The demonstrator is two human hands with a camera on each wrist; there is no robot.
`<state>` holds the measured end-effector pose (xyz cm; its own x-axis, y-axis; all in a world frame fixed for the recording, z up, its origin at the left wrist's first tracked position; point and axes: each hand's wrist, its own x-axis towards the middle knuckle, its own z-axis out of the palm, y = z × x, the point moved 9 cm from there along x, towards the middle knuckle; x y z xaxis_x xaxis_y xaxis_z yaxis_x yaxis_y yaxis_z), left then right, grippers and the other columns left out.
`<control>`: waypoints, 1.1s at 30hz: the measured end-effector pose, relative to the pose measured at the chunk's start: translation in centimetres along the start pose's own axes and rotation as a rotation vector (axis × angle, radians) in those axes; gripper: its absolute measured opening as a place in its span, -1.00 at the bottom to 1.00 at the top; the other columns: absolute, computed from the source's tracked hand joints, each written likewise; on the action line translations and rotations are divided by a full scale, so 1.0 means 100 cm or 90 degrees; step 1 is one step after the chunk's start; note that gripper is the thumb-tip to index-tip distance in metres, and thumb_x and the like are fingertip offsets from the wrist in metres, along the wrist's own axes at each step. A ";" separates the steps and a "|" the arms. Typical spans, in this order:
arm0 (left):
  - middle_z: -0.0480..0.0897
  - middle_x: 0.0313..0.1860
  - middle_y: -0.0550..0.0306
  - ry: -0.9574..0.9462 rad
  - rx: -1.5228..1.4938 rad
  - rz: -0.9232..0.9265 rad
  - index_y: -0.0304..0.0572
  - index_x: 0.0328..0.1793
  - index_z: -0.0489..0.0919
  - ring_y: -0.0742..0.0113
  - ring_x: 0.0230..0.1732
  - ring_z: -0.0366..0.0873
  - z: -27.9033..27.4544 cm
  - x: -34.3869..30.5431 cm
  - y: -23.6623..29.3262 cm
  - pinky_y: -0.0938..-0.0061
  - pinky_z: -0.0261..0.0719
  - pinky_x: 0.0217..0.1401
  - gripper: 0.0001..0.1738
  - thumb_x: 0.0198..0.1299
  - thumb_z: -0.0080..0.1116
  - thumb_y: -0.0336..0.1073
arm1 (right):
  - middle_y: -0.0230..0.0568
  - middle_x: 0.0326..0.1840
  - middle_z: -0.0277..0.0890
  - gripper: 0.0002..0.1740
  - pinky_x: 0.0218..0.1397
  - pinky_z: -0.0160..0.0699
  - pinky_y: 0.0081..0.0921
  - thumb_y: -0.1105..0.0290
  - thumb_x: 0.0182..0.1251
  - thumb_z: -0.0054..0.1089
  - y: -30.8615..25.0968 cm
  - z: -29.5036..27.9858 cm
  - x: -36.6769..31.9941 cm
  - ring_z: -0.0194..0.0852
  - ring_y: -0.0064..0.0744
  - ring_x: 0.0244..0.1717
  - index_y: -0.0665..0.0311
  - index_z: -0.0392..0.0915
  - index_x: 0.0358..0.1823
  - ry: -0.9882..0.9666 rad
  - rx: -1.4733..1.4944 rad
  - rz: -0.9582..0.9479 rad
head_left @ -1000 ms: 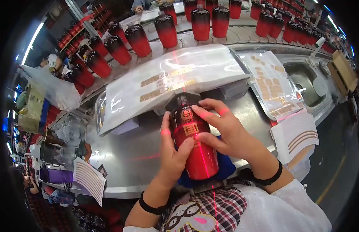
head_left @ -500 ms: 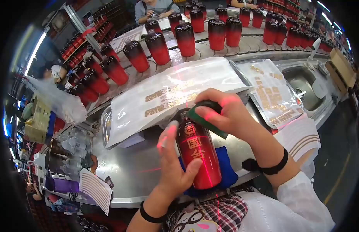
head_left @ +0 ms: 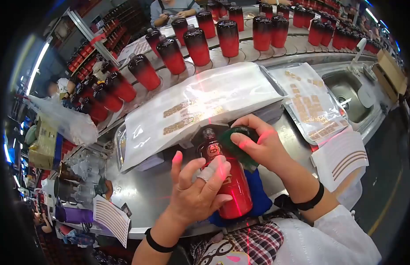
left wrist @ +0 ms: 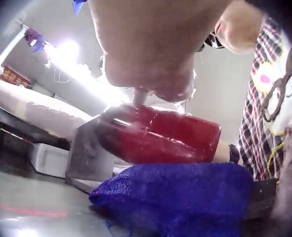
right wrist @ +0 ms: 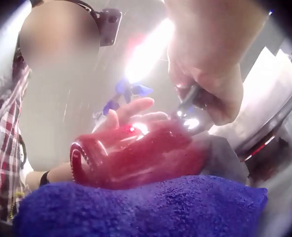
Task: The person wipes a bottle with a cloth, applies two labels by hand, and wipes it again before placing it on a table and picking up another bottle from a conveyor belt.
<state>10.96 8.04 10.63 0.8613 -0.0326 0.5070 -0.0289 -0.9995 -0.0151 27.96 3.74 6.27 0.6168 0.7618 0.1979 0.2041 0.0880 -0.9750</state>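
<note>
A glossy bottle [head_left: 238, 198], black at the neck and red below, lies tilted on a folded blue cloth [head_left: 261, 192] in front of the person. Gold lettering on its face is partly hidden by the left hand [head_left: 196, 187]. That hand's fingertips rest on the bottle's front, the index finger raised off it, and one finger has a white wrap. The right hand [head_left: 264, 141] pinches a dark green flat piece [head_left: 242, 154] beside the bottle's shoulder. In the right wrist view the red bottle [right wrist: 141, 153] lies over the cloth [right wrist: 151, 207], below the right hand [right wrist: 210, 84].
A sloped white sheet with gold transfers [head_left: 156, 137] lies behind the bottle. To the right are a tray of gold labels [head_left: 317, 128], striped sheets [head_left: 342, 161] and a sink [head_left: 346, 90]. Black-red bottles [head_left: 198, 48] line the conveyor, with another person [head_left: 169, 11] beyond. Glassware [head_left: 83, 192] stands left.
The right hand took up the green piece between the first two frames and has since lowered it alongside the bottle. The left hand moved from the bottle's side onto its lettering. Conveyor bottles shifted left.
</note>
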 end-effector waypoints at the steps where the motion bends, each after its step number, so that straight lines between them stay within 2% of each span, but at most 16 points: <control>1: 0.68 0.05 0.14 0.015 0.010 0.017 -0.13 0.33 0.53 0.08 0.22 0.32 0.000 -0.001 0.004 -0.17 0.03 0.50 -0.29 0.35 -0.07 0.27 | -0.18 -0.22 0.60 -0.68 -0.07 0.53 -0.50 0.28 0.27 0.29 -0.001 0.000 -0.001 0.52 -0.50 -0.19 0.35 0.54 -0.06 -0.001 0.011 0.005; 4: 0.68 0.01 0.15 0.015 -0.035 -0.016 -0.12 0.35 0.51 0.11 0.11 0.32 0.000 0.001 0.001 -0.10 0.13 0.43 -0.33 0.34 0.02 0.21 | -0.19 -0.24 0.60 -0.68 -0.11 0.53 -0.53 0.29 0.27 0.29 -0.005 -0.001 -0.003 0.50 -0.55 -0.22 0.36 0.53 -0.07 -0.017 0.031 0.015; 7: 0.66 0.01 0.14 0.076 -0.140 -0.069 -0.17 0.34 0.50 0.09 0.07 0.32 -0.002 -0.003 -0.011 -0.04 0.19 0.36 -0.37 0.32 0.13 0.11 | -0.19 -0.28 0.59 -0.69 -0.17 0.52 -0.53 0.29 0.28 0.28 -0.013 0.006 -0.006 0.50 -0.57 -0.26 0.36 0.52 -0.08 -0.050 0.040 0.023; 10: 0.64 0.04 0.13 0.115 -0.159 -0.108 -0.22 0.31 0.48 0.08 0.04 0.32 -0.003 -0.006 -0.013 0.01 0.21 0.32 -0.40 0.29 0.20 0.01 | -0.24 -0.33 0.57 -0.71 -0.27 0.50 -0.52 0.29 0.30 0.26 -0.015 0.015 -0.011 0.49 -0.58 -0.32 0.35 0.50 -0.11 -0.071 0.021 0.005; 13: 0.64 0.06 0.11 0.126 -0.166 -0.134 -0.26 0.29 0.47 0.09 0.03 0.33 -0.002 -0.008 -0.014 0.05 0.22 0.29 -0.45 0.29 0.20 -0.07 | -0.25 -0.33 0.56 -0.70 -0.32 0.49 -0.53 0.28 0.33 0.26 -0.003 0.019 -0.013 0.49 -0.59 -0.34 0.36 0.50 -0.10 -0.071 -0.018 0.024; 19: 0.64 0.07 0.11 0.134 -0.198 -0.163 -0.27 0.31 0.44 0.08 0.06 0.34 0.003 -0.012 -0.015 0.09 0.20 0.31 -0.47 0.29 0.20 -0.16 | -0.27 -0.32 0.56 -0.70 -0.27 0.51 -0.54 0.26 0.37 0.23 0.024 0.009 -0.022 0.48 -0.61 -0.31 0.37 0.50 -0.09 -0.042 0.059 0.108; 22: 0.63 0.07 0.07 0.134 -0.224 -0.172 -0.29 0.30 0.44 0.07 0.09 0.33 0.002 -0.011 -0.016 0.06 0.16 0.33 -0.47 0.29 0.20 -0.16 | -0.30 -0.32 0.55 -0.70 -0.25 0.51 -0.55 0.25 0.37 0.24 0.030 0.004 -0.028 0.47 -0.61 -0.31 0.36 0.50 -0.09 -0.043 0.072 0.120; 31: 0.59 -0.05 0.06 -0.028 -0.032 -0.104 -0.28 0.32 0.46 0.03 0.12 0.29 0.006 0.030 0.016 0.03 0.18 0.33 -0.31 0.04 0.35 -0.18 | -0.30 -0.35 0.54 -0.69 -0.27 0.50 -0.56 0.23 0.39 0.24 0.029 0.002 -0.030 0.45 -0.63 -0.32 0.36 0.50 -0.09 -0.041 0.049 0.095; 33: 0.60 -0.01 0.05 0.016 -0.096 -0.145 -0.28 0.32 0.45 0.03 0.14 0.28 0.003 0.023 0.008 0.06 0.18 0.33 -0.34 0.09 0.33 -0.21 | -0.30 -0.35 0.54 -0.68 -0.27 0.50 -0.56 0.22 0.39 0.24 0.028 0.002 -0.030 0.46 -0.62 -0.32 0.36 0.50 -0.09 -0.042 0.032 0.084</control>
<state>13.07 7.16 11.56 0.8412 0.1956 0.5041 0.0879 -0.9694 0.2294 26.56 1.84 2.94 0.5838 0.8095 0.0618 0.0849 0.0149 -0.9963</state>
